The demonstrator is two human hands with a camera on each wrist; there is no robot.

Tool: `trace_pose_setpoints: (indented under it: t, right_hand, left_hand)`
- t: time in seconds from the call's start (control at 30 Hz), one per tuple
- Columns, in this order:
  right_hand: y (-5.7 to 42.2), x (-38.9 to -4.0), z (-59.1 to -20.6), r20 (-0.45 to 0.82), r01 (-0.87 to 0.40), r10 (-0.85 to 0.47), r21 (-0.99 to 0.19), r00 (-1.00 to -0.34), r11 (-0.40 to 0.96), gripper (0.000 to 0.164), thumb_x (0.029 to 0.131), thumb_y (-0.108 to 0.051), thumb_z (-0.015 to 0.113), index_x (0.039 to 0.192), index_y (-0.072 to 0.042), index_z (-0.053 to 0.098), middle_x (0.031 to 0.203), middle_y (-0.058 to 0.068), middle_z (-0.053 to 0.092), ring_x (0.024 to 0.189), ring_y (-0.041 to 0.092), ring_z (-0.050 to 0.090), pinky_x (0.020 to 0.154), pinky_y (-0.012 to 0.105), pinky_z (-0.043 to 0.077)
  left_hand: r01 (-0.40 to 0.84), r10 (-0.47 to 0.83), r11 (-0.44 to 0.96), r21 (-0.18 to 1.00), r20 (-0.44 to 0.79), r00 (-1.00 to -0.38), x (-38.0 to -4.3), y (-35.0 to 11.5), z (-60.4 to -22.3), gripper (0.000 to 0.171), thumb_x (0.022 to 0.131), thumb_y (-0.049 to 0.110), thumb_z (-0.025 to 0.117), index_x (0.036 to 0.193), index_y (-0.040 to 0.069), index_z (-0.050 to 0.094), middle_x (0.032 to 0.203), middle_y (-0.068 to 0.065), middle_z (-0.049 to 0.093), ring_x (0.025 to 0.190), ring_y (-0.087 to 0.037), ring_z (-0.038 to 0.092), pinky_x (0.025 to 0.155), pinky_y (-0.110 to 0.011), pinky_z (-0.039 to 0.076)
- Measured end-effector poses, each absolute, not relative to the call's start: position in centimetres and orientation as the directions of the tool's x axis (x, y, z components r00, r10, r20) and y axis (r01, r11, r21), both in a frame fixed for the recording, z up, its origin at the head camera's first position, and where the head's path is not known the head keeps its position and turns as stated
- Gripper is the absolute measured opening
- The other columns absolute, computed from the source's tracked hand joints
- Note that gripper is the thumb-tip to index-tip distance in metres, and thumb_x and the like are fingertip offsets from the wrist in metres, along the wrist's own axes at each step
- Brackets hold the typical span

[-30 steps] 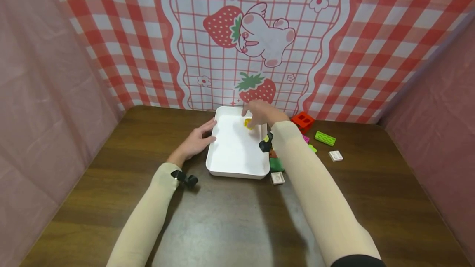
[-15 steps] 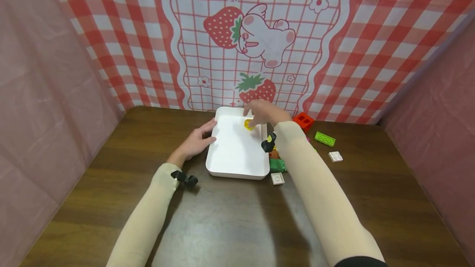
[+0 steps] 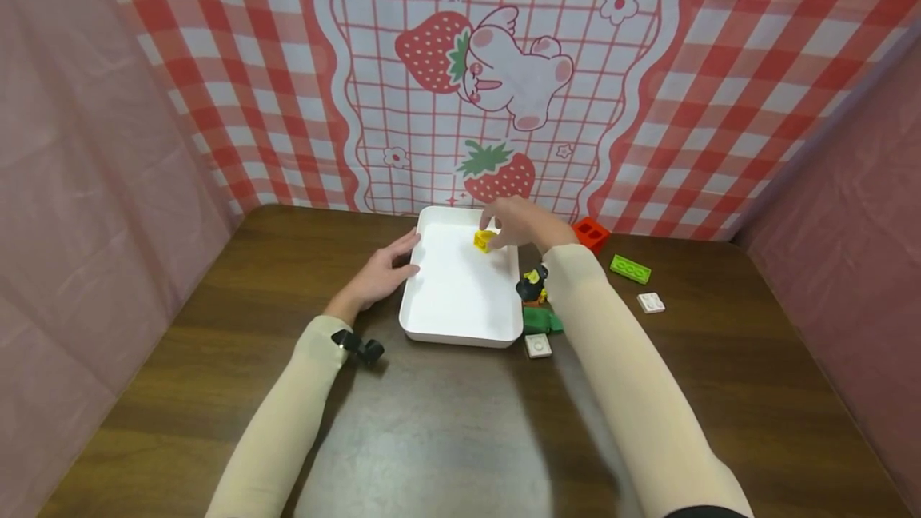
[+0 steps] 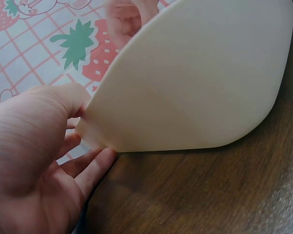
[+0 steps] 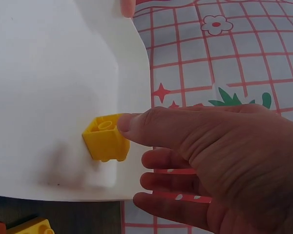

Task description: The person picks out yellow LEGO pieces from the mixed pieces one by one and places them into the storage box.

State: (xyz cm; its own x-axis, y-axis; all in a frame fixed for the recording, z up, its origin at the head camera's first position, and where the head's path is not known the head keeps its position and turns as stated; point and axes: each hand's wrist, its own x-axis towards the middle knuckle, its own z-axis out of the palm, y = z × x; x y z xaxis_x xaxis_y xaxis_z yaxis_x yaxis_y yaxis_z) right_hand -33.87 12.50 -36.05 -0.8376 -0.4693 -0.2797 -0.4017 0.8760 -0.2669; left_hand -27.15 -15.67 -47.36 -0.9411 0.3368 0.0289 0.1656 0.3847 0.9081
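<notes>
In the head view, the left hand [image 3: 380,273] rests against the left side of a white tray [image 3: 460,338], thumb and fingers spread along its outer wall. The left wrist view shows these fingers [image 4: 98,168] touching the wall near its lower edge. Over the tray's far right corner, the right hand [image 3: 521,222] holds a small yellow toy brick [image 5: 107,141] by a corner. Its thumb [image 5: 146,129] lies on the brick; the index finger is mostly hidden behind it in the right wrist view. The brick's hollow side faces up.
Right of the tray are a red block [image 3: 590,235], a lime green brick [image 3: 630,268], a white brick [image 3: 651,303], a green piece [image 3: 538,320] and another white brick [image 3: 538,345]. The right forearm partly covers other pieces. A patterned cloth [image 3: 374,102] hangs behind the table.
The right hand has shifted slightly right and toward the wearer, and more of the yellow brick shows. The brick has turned a little, staying at nearly the same spot. The left hand is still.
</notes>
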Motion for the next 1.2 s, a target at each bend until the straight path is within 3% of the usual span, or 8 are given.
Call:
trace_pose_setpoints:
  t: [0.2,0.57,0.93,1.2]
  right_hand:
    - [13.1,-33.6,-36.4,-0.246,-0.42,-0.478,-0.256,-0.843,0.871,0.039,0.1,-0.018,0.087,0.138,-0.012,0.079,0.138,0.015,0.077,0.125,0.034,0.069,0.111,0.047,0.064]
    - [14.2,-32.9,-36.4,-0.228,-0.419,-0.473,-0.25,-0.851,0.873,0.04,0.1,-0.018,0.088,0.139,-0.014,0.079,0.141,0.014,0.076,0.123,0.033,0.07,0.11,0.046,0.066]
    - [15.5,-32.5,-36.3,-0.197,-0.414,-0.459,-0.232,-0.866,0.88,0.038,0.1,-0.014,0.087,0.137,-0.007,0.079,0.134,0.016,0.079,0.115,0.033,0.071,0.105,0.045,0.068]
    - [17.5,-32.6,-36.3,-0.142,-0.488,-0.526,-0.235,-0.839,0.841,0.036,0.099,-0.011,0.087,0.133,-0.003,0.078,0.133,0.017,0.08,0.116,0.036,0.076,0.105,0.048,0.068]
  left_hand:
    - [0.175,0.341,0.386,0.906,0.037,-0.94,-27.2,-15.8,-47.6,0.068,0.112,0.006,0.061,0.175,0.001,0.033,0.191,-0.015,0.02,0.178,-0.04,0.017,0.144,-0.061,0.02]
    - [0.171,0.343,0.383,0.908,0.032,-0.939,-27.3,-15.7,-47.9,0.068,0.113,0.007,0.06,0.175,0.002,0.033,0.191,-0.015,0.02,0.179,-0.039,0.016,0.144,-0.061,0.02]
    - [0.166,0.34,0.391,0.905,0.026,-0.94,-27.1,-15.7,-47.6,0.068,0.113,0.007,0.06,0.175,0.002,0.033,0.191,-0.015,0.02,0.179,-0.04,0.015,0.144,-0.061,0.02]
    - [0.161,0.341,0.373,0.914,0.027,-0.94,-26.9,-15.6,-47.4,0.068,0.113,0.006,0.059,0.175,0.001,0.032,0.191,-0.016,0.019,0.178,-0.042,0.015,0.143,-0.063,0.021]
